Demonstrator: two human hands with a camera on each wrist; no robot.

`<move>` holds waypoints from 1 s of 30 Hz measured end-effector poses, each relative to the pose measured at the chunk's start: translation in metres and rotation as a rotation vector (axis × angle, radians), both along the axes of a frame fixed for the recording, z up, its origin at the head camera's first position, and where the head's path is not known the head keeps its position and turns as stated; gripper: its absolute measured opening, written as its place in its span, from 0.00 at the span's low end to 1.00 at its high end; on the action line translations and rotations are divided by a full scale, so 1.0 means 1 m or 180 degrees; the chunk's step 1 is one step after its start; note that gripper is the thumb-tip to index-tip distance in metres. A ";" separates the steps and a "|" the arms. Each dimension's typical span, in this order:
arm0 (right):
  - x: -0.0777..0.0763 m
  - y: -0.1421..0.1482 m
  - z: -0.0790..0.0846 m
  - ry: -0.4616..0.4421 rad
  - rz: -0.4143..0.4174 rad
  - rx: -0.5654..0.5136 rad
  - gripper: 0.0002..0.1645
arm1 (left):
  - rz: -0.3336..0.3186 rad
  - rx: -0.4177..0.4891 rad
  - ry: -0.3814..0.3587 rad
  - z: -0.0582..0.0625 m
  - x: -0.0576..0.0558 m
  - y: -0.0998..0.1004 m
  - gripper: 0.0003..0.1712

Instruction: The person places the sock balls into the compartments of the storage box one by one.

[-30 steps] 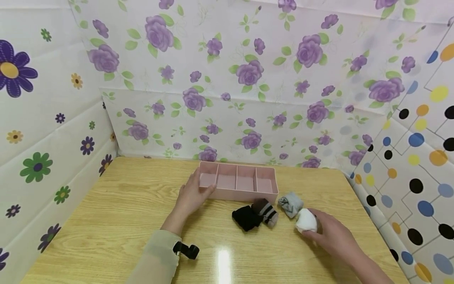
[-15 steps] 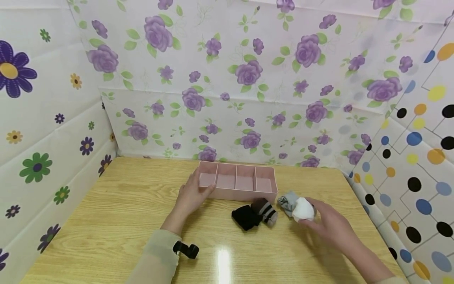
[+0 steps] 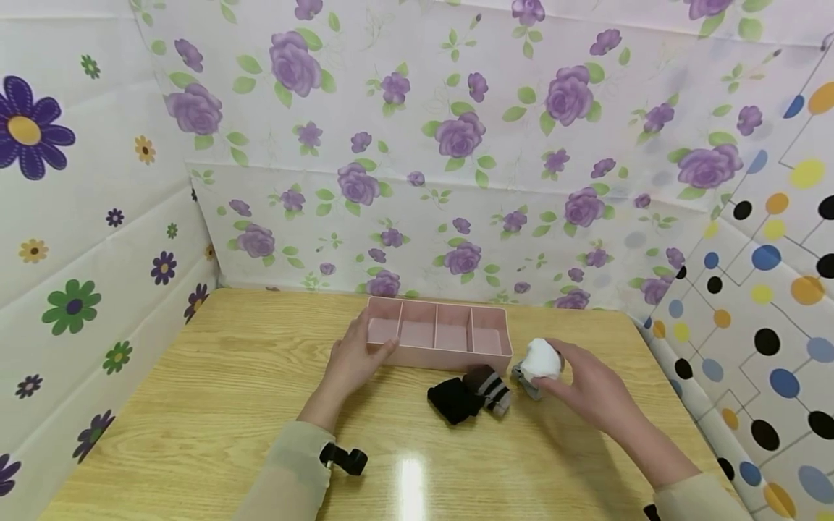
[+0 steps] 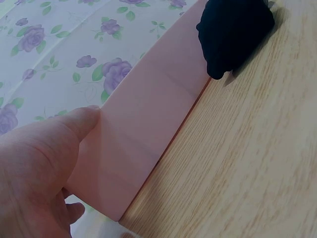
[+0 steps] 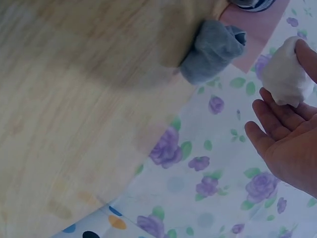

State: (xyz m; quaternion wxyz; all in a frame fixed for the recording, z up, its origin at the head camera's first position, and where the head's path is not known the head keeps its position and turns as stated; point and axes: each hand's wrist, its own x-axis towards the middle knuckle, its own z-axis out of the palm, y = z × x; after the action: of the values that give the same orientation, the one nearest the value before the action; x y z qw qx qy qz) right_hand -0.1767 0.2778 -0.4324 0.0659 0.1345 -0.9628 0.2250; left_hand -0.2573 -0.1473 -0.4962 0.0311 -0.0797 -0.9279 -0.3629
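My left hand (image 3: 352, 362) grips the left end of a pink divided storage box (image 3: 449, 357), thumb on its front wall in the left wrist view. Above the table, my right hand (image 3: 593, 383) pinches a white balled-up pair of socks (image 3: 541, 359) between thumb and fingers; the right wrist view shows the white bundle (image 5: 286, 74) too. Below it lies a grey sock bundle (image 3: 526, 383), partly hidden in the head view. Left of that, a dark striped sock bundle (image 3: 490, 389) and a black sock bundle (image 3: 454, 401) lie together before the box.
The box's several compartments (image 3: 417, 334) hold nothing visible. A wooden table (image 3: 215, 405) carries everything. Flowered sheeting (image 3: 417, 181) rises along its back edge, with daisy-print sheeting (image 3: 117, 239) at the left and dotted sheeting (image 3: 769, 304) at the right.
My right hand has lifted the white socks and carried them left and toward the back, over the grey bundle. My left hand stays on the box.
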 end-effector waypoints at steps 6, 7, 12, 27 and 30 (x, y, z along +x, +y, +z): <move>-0.013 -0.011 0.007 0.0026 0.0107 -0.0044 0.47 | -0.0003 -0.0003 -0.0003 -0.001 -0.001 0.000 0.60; -0.015 -0.013 0.008 0.0025 0.0118 -0.0049 0.47 | -0.0002 0.0000 -0.0001 -0.001 -0.001 0.000 0.60; -0.026 -0.019 0.012 -0.0025 0.0157 -0.0054 0.47 | 0.0008 0.0018 0.0022 -0.001 -0.001 0.000 0.61; -0.060 -0.036 0.005 -0.0036 0.0167 -0.0154 0.49 | 0.0001 0.0041 0.0021 -0.002 -0.001 0.000 0.61; -0.065 -0.039 0.004 -0.0066 0.0191 -0.0158 0.48 | 0.0000 0.0047 0.0012 -0.001 -0.001 0.000 0.61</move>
State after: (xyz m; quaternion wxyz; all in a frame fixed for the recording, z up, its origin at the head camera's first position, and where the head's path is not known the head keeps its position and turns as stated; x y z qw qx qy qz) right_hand -0.2422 0.2392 -0.4284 0.0525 0.1593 -0.9530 0.2521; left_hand -0.2581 -0.1473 -0.4973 0.0334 -0.0802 -0.9251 -0.3696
